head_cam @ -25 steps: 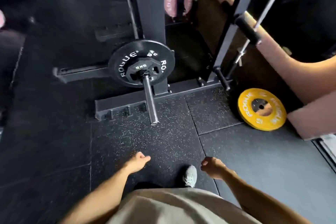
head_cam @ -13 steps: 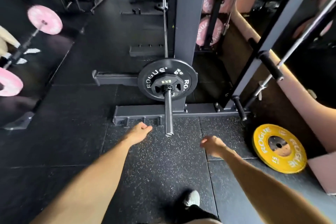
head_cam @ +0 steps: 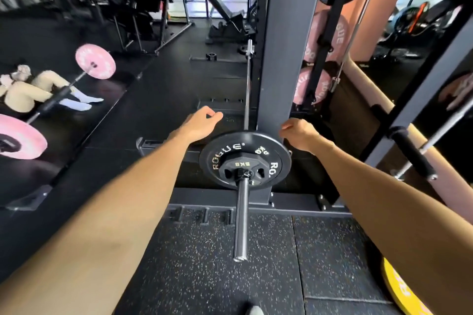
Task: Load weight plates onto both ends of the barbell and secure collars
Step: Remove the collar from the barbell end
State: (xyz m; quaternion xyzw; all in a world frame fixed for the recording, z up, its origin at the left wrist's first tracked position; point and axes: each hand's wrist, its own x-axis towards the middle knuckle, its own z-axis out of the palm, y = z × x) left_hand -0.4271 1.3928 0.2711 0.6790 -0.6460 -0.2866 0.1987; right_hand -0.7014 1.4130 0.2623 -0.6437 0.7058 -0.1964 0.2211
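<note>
Gym floor (head_cam: 210,263), rack upright (head_cam: 281,59) (behind black plate (head_cam: 222,151))

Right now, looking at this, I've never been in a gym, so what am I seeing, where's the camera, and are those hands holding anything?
The camera sits on the person's head, looking forward and down along both bare arms. Ahead, a steel barbell sleeve points toward the viewer, carrying a large black round Rogue plate with a smaller black plate in front. A grey steel rack upright stands behind. The left hand and right hand reach above the big plate with loose fingers; neither has a grip on anything. A yellow plate lies on the black speckled rubber floor.
</note>
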